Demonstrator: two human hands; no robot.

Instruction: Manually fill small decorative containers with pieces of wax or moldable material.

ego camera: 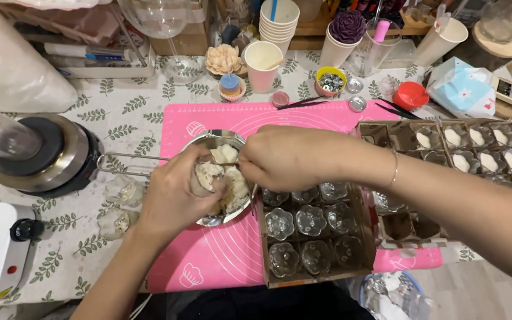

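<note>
Both your hands work over the metal pan (208,142): your left hand (173,198) grips a waxy lump (207,176), your right hand (285,157) pinches a thin tool at it

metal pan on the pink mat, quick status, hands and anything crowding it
Left hand grips a whitish wax chunk over the metal pan. Right hand pinches at it, tool unclear. Cardboard tray of glass cups sits tight beside the pan.

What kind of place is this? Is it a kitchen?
More likely a home candle-making table: flower-shaped candles, a box of small glass holders, and a metal pot of wax chunks under both hands.
</note>
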